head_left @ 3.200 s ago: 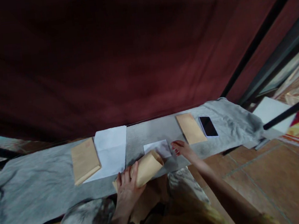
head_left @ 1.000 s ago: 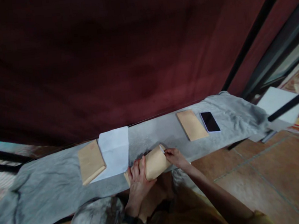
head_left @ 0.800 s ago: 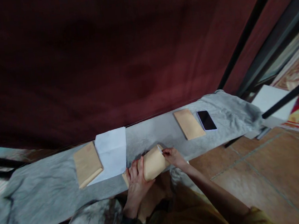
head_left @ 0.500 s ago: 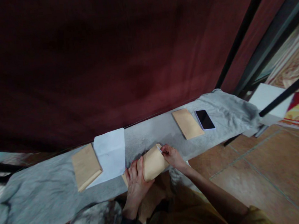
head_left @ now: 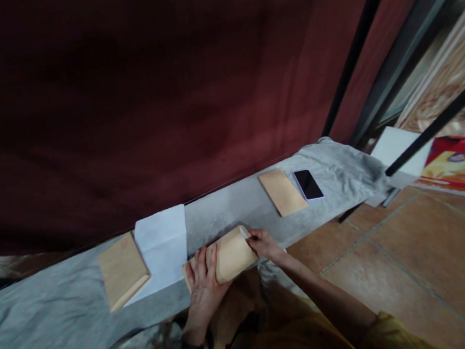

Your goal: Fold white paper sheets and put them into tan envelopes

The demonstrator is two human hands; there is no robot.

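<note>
A brown paper envelope [head_left: 236, 253] lies at the near edge of the bench, its right end bulging open. Something white [head_left: 244, 233] shows in that opening. Across the envelope's left part spreads my left hand [head_left: 206, 275], fingers on top and thumb along the near side, gripping it. My right hand [head_left: 264, 243] is closed in a pinch at the open end. Whether its fingertips hold the rim or the white piece is hidden. Left of my hands, a second brown envelope [head_left: 122, 271] partly overlaps a creased white sheet of paper [head_left: 162, 241].
A flat brown envelope [head_left: 282, 192] and a dark-screened phone [head_left: 308, 184] lie to the right on the grey cloth-covered bench [head_left: 223, 206]. A dark red curtain [head_left: 190, 101] hangs behind it. Black metal bars [head_left: 359, 51] and a red-and-yellow box [head_left: 462, 165] stand at right.
The view has shifted slightly, so the bench things sit a little further left. Both hands stay on the same envelope, with little change in their hold.
</note>
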